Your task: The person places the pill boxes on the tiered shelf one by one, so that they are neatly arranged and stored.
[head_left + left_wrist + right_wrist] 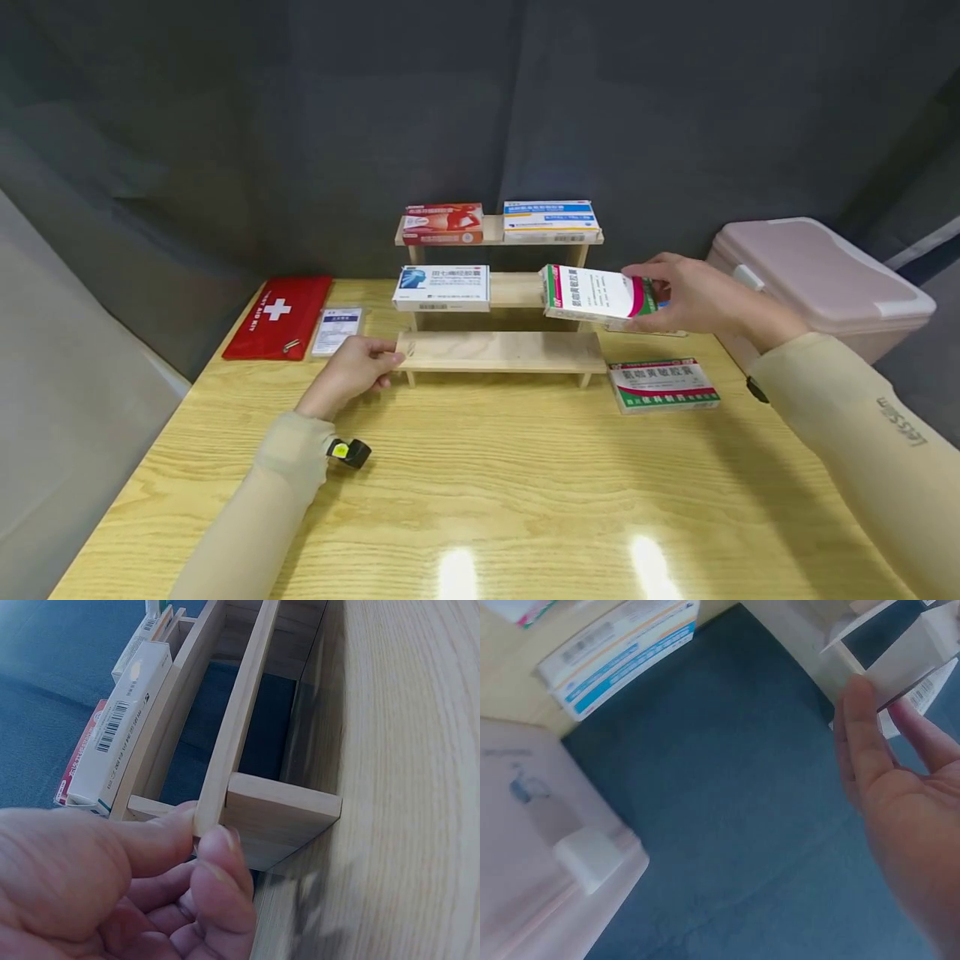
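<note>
Wooden three-tier rack stands at the person's twelve o'clock, its lowest tier pinched at the nine-o'clock end by the left hand. A red first-aid pouch lies toward the rack's nine o'clock. Toward three, the right hand grips a white-and-green medicine box by the middle tier; contact between them is unclear.

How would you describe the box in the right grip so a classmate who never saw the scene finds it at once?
Find the stepped wooden stand on the table. By the right end of its middle step, a white box with green and magenta bands is in the right grip. Its twin lies on the table; only this box is held.
</note>
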`<state>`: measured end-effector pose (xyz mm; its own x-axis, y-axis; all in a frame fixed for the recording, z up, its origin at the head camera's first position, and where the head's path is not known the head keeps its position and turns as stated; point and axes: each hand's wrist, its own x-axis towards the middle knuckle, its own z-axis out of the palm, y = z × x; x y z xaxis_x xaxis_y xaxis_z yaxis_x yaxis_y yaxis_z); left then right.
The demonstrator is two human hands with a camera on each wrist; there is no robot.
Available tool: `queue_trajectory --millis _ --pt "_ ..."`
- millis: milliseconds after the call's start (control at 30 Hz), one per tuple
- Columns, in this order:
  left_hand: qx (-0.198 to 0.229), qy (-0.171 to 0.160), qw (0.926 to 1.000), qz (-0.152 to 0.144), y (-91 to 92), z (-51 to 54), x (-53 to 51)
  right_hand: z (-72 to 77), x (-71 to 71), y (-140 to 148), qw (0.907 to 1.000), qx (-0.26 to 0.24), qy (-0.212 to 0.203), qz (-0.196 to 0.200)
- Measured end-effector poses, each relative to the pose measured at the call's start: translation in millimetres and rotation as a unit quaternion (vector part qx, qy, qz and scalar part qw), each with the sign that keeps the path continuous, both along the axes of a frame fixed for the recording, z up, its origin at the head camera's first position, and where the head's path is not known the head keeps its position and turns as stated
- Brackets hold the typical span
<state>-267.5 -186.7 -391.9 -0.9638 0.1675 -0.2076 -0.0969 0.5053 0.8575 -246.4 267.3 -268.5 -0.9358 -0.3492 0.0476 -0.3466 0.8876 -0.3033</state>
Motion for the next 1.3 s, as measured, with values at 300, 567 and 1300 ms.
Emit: queue_trajectory --millis 300,567,1300 --pt "0.003 0.003 1.0000 -0.006 1.8 -1.0 -0.5 -6.6 -29.1 -20.2 0.9997 -0.017 -0.020 -0.004" --pt "0.004 0.003 1.0000 -0.005 1.7 -1.7 -0.7 -17.8 -46.9 -30.2 0.9993 -0.018 -0.032 -0.008" --pt "-0.001 0.009 0.9999 -0.007 0.3 -1.4 -1.4 -24.4 -60.7 -42.6 0.9982 -0.024 -0.052 -0.019"
